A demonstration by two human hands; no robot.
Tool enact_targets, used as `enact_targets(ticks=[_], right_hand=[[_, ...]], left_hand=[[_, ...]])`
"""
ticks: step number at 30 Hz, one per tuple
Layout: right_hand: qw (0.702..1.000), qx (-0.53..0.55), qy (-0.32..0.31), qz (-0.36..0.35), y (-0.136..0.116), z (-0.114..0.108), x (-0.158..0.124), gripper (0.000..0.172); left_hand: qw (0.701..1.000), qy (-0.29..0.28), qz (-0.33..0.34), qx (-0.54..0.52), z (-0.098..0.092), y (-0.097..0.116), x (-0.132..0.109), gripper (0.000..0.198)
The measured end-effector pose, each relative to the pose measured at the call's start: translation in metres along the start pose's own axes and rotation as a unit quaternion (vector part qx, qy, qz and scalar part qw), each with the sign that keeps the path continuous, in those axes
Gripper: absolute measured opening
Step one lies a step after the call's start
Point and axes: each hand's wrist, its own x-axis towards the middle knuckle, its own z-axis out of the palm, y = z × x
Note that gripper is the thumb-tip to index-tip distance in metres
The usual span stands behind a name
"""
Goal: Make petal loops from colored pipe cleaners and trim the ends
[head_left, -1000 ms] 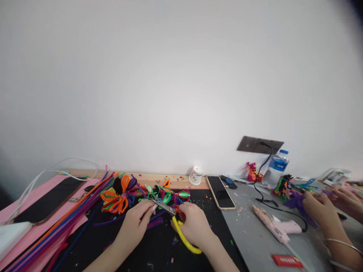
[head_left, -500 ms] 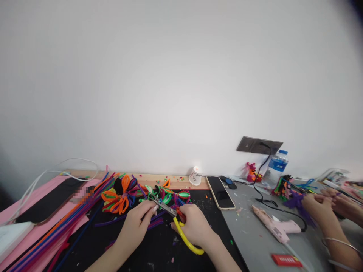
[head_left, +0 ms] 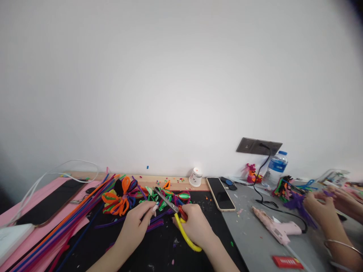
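My right hand (head_left: 195, 226) grips yellow-and-red handled scissors (head_left: 177, 218), whose blades point up and left over the black mat (head_left: 159, 249). My left hand (head_left: 137, 223) is pinched on a purple pipe cleaner (head_left: 159, 217) just left of the blades. A small blue scrap (head_left: 147, 166) is in the air in front of the wall. Behind my hands lie looped pipe-cleaner flowers, an orange one (head_left: 120, 194) and green ones (head_left: 166, 196).
A bundle of long pipe cleaners (head_left: 59, 226) and pink sheets (head_left: 42, 211) lie at left. A phone (head_left: 220, 193), small white cup (head_left: 195, 176), pink glue gun (head_left: 276, 226), water bottle (head_left: 276, 166) and red box (head_left: 287, 261) stand right. Another person's hands (head_left: 326, 207) work at far right.
The scissor blades have swung upward and opened a little, and a small blue scrap has flown up in front of the wall. My hands stay nearly in place.
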Motion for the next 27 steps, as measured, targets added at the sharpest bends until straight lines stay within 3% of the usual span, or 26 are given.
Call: enact_targets(ticks=[4, 8, 11, 15, 17, 20, 23, 25, 27], right_hand=[[0.996, -0.025, 0.068, 0.042, 0.010, -0.004, 0.006, 0.022], [0.983, -0.047, 0.114, 0.133, 0.034, -0.012, 0.014, 0.005], [0.973, -0.058, 0.105, 0.197, 0.055, -0.014, 0.018, 0.004], [0.966, -0.058, 0.083, 0.240, 0.072, -0.010, 0.019, 0.014], [0.969, -0.057, 0.094, 0.222, 0.075, -0.008, 0.019, 0.014], [0.979, -0.044, 0.140, 0.141, 0.070, -0.010, 0.019, 0.007], [0.981, 0.041, 0.182, 0.054, 0.051, -0.015, 0.017, 0.009], [0.980, 0.143, 0.135, 0.002, 0.034, -0.014, 0.014, 0.009], [0.970, 0.240, 0.034, -0.033, 0.017, -0.009, 0.009, 0.011]], left_hand=[[0.997, 0.015, -0.032, -0.064, 0.000, 0.000, 0.003, 0.021], [0.984, 0.036, -0.079, -0.154, 0.000, 0.000, 0.007, 0.023], [0.954, 0.016, -0.176, -0.244, 0.003, -0.002, 0.008, 0.029], [0.921, -0.004, -0.203, -0.332, 0.008, -0.003, 0.007, 0.027], [0.912, -0.007, -0.215, -0.350, 0.008, 0.001, 0.006, 0.025], [0.895, 0.000, -0.241, -0.375, 0.007, 0.006, 0.005, 0.026], [0.879, 0.000, -0.267, -0.395, 0.007, 0.009, 0.003, 0.028], [0.873, -0.007, -0.275, -0.402, 0.010, 0.010, 0.001, 0.029], [0.873, -0.017, -0.273, -0.403, 0.012, 0.012, -0.001, 0.029]])
